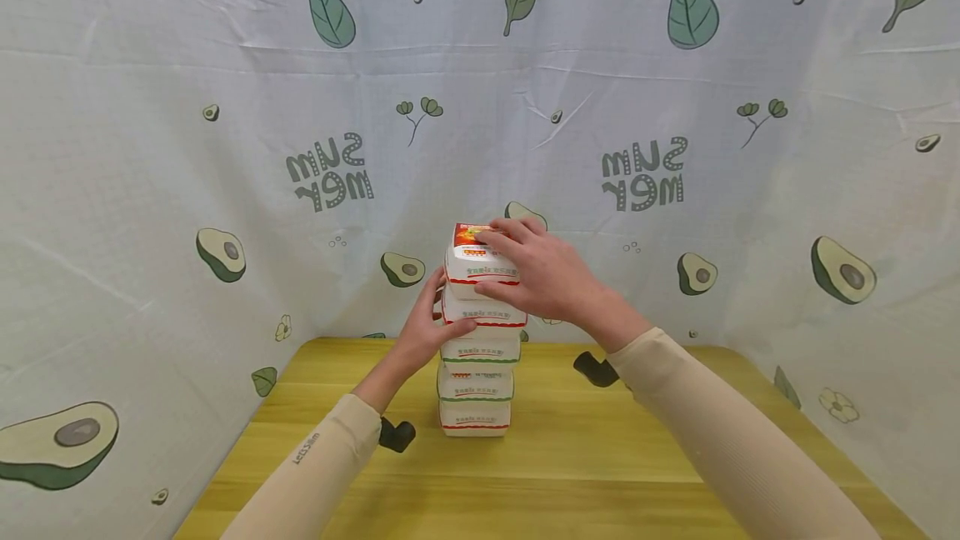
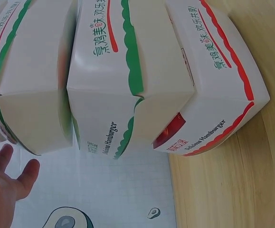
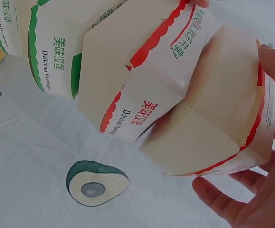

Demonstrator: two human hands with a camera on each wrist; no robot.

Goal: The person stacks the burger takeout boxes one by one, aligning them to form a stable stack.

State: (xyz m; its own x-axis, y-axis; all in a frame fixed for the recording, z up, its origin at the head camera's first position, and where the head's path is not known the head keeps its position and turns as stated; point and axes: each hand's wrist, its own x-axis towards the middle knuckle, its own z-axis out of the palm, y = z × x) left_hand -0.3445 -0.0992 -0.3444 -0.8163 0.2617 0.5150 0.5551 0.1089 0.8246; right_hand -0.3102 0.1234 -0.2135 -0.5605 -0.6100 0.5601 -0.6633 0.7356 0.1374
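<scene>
Several white hamburger boxes form an upright stack. My right hand [image 1: 543,273] holds the top hamburger box [image 3: 218,99], its thumb on the front and fingers over the printed lid. That box sits tilted against the one beneath it in the right wrist view. My left hand [image 1: 423,332] grips the left side of the second hamburger box [image 3: 142,61], thumb on its front; the fingertips behind it are hidden. In the left wrist view, two loosely bent fingers [image 2: 28,178] show below the boxes. Lower down are a green-trimmed hamburger box [image 2: 104,71] and the red-trimmed bottom box [image 2: 218,85].
The stack stands on a yellow wood-grain table [image 1: 600,457]. Behind it hangs a pale curtain [image 1: 480,165] printed with avocados and leaves. A black wrist-camera mount [image 1: 596,369] sticks out under the right sleeve, another [image 1: 397,435] beside the left sleeve.
</scene>
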